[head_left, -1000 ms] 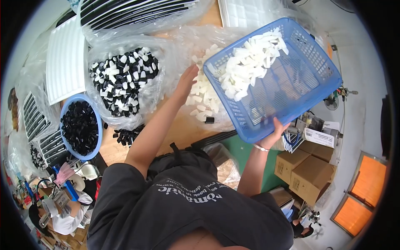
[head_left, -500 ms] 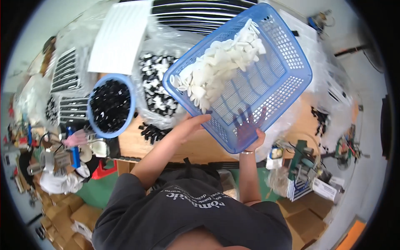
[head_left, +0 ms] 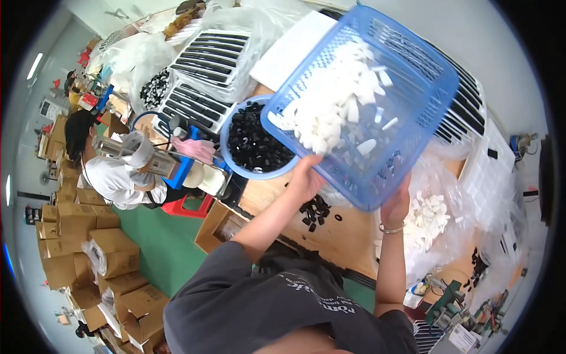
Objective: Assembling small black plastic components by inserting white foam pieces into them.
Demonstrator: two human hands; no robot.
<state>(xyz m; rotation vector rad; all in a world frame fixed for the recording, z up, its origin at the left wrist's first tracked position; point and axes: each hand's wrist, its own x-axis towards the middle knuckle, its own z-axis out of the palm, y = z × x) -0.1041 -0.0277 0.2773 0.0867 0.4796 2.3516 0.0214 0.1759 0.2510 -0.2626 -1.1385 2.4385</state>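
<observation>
Between my two hands a blue plastic basket (head_left: 377, 189) with pierced walls is held up, tilted, over the workbench. Small white plastic pieces (head_left: 330, 97) are heaped on its left side, and a few lie scattered across its floor. My left hand (head_left: 308, 178) grips the near left edge, thumb against the wall. At the near right corner my right hand (head_left: 396, 203) is closed on the edge, its fingers partly hidden by the basket. Just left of the basket, a round blue tub (head_left: 259, 174) full of black pieces (head_left: 259, 138) stands on the bench.
Loose black pieces (head_left: 314, 212) lie on the wooden bench (head_left: 265, 197). A clear plastic bag with white pieces (head_left: 429, 217) is at the right. Trays of black strips (head_left: 212, 56) stand farther left. A co-worker (head_left: 112, 171) sits at a machine, near stacked cardboard boxes (head_left: 88, 221).
The view has turned left, bringing the co-worker and boxes into sight. Both hands still hold the basket, and some white pieces have spread from the heap across its floor.
</observation>
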